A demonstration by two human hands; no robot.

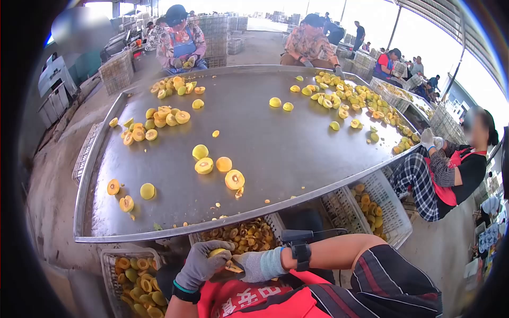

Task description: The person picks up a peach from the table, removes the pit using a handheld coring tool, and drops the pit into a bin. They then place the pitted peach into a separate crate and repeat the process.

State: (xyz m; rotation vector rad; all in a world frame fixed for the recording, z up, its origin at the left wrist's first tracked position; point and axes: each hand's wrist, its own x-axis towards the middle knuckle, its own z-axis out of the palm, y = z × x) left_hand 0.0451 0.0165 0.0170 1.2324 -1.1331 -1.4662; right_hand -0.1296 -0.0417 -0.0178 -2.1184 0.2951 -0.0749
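My left hand (204,265), in a grey work glove, is closed around a yellow-green peach half (218,253). Close against it, my right hand (261,265) has its gloved fingers curled inward. A thin orange-brown piece (233,266) shows at the right fingertips; I cannot tell what it is. Both hands are over my lap, just below the near edge of the metal table (265,138). Several peach halves, one with its cut face up (234,179), lie on the tabletop nearest me.
Under the near edge, a crate (277,225) holds fruit scraps. Crates of peach halves stand at left (107,259) and right (396,212). A large fruit pile (366,98) lies far right on the table. People sit opposite (183,45), (313,45) and at right (450,175).
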